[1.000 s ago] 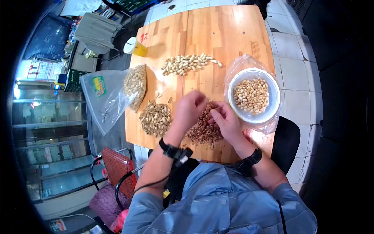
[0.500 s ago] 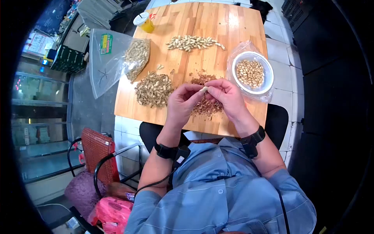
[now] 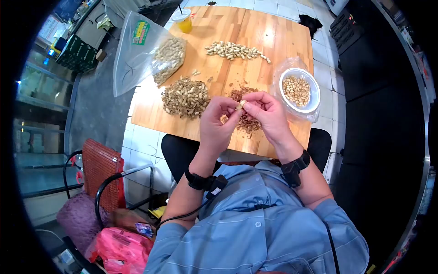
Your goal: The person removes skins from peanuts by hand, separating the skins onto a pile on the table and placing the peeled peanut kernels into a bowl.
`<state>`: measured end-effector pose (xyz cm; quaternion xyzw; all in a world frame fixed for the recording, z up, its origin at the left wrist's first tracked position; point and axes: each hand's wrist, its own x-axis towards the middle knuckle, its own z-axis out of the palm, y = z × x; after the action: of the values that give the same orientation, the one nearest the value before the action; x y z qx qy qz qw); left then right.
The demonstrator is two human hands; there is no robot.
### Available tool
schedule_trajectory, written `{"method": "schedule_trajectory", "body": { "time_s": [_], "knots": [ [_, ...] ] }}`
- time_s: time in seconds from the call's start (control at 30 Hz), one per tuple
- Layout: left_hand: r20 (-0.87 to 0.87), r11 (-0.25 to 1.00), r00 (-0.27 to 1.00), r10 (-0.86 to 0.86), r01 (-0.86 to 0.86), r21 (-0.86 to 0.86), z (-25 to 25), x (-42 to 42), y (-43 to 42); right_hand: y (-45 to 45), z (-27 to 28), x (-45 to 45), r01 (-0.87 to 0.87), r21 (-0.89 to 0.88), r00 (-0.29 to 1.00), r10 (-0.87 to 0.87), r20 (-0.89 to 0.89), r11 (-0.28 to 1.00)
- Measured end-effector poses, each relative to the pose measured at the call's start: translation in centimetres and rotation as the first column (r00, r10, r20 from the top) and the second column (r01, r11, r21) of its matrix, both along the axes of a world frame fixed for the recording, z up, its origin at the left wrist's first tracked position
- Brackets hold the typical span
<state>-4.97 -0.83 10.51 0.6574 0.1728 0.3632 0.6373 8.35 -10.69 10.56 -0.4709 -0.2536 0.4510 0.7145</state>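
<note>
A pale peanut is pinched between the fingertips of both hands, low over the table. My left hand closes thumb and fingers on its left side, and my right hand grips the right side. Whether its shell is split cannot be made out. Beneath the hands lies a heap of reddish-brown peanut skins, partly covered by them. Broken shells are piled to the left. On the right, a white bowl contains peeled kernels. Whole peanuts lie in a row farther back.
A clear plastic bag with unshelled peanuts lies over the table's left edge. Behind it stands a cup of yellow drink. The wooden table ends just before my body. A red-backed chair stands at lower left.
The head view has shifted, so the table and its contents appear slightly displaced. Both hands keep their pinch on the peanut, with only small finger movement.
</note>
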Motion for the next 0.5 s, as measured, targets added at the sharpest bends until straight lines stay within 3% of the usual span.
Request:
{"method": "schedule_trajectory", "body": {
  "time_s": [0.07,0.13,0.27,0.4,0.5],
  "knots": [
    [0.088,0.964,0.994,-0.071,0.091,-0.251,0.4,0.0,-0.7,-0.3,0.0,0.2,0.003,-0.064,0.999,-0.001,0.035,0.998],
    [-0.011,0.948,0.999,-0.04,0.035,-0.315,-1.0,0.4,-0.2,-0.3,-0.1,0.5,0.025,-0.124,0.988,-0.005,0.156,0.992],
    [-0.084,0.901,0.984,-0.158,0.108,-0.421,-0.6,0.4,0.1,0.3,-1.6,1.1,-0.08,-0.033,0.982,0.085,0.167,0.996],
    [0.006,0.734,0.964,-0.265,0.206,-0.648,-2.4,0.6,-0.1,0.3,-0.4,1.0,-0.129,-0.009,0.989,0.129,0.076,0.992],
    [0.11,0.686,0.968,-0.224,0.237,-0.688,-2.2,0.8,-0.9,-0.2,-1.2,0.5,-0.14,-0.03,0.99,0.14,-0.003,0.99]
  ]
}}
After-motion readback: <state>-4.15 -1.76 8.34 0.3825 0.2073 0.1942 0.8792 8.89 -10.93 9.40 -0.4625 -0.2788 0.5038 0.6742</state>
